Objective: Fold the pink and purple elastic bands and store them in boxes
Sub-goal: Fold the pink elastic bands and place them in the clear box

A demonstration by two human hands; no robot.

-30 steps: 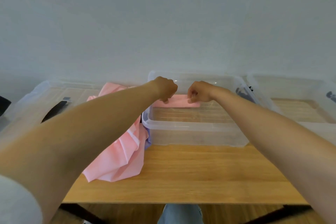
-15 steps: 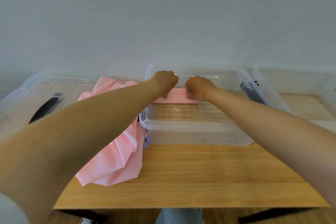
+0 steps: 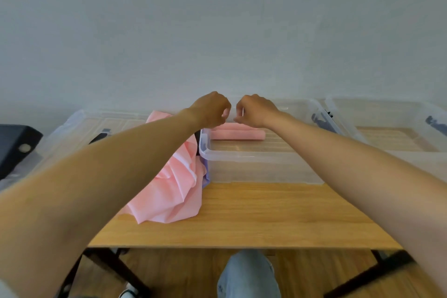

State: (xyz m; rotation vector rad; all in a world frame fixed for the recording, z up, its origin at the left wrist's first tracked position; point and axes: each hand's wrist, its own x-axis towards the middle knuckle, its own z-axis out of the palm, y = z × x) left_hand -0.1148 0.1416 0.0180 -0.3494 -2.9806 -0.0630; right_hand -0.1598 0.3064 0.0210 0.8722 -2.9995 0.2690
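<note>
One folded pink band point(image 3: 238, 133) lies in the clear box point(image 3: 254, 156); both hands' grips, left hand point(image 3: 212, 110) and right hand point(image 3: 256, 111), loosely curled, holding nothing; pink pile point(image 3: 169, 191) on worktop point(image 3: 266, 213) unfolded.

A plain pale grey-blue wall point(image 3: 217, 31) fills the upper half, evenly lit. A light wooden bench point(image 3: 254, 215) on dark angled legs point(image 3: 113, 266) stands against it over a wood floor point(image 3: 183, 271). A black seat point(image 3: 12, 143) sits at far left.

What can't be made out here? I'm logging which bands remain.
- Purple band, head view: only a sliver shows; the pink band pile covers it.
- Folded pink band: left end hidden behind the left hand.
- Right box: cut off by the frame edge.
</note>
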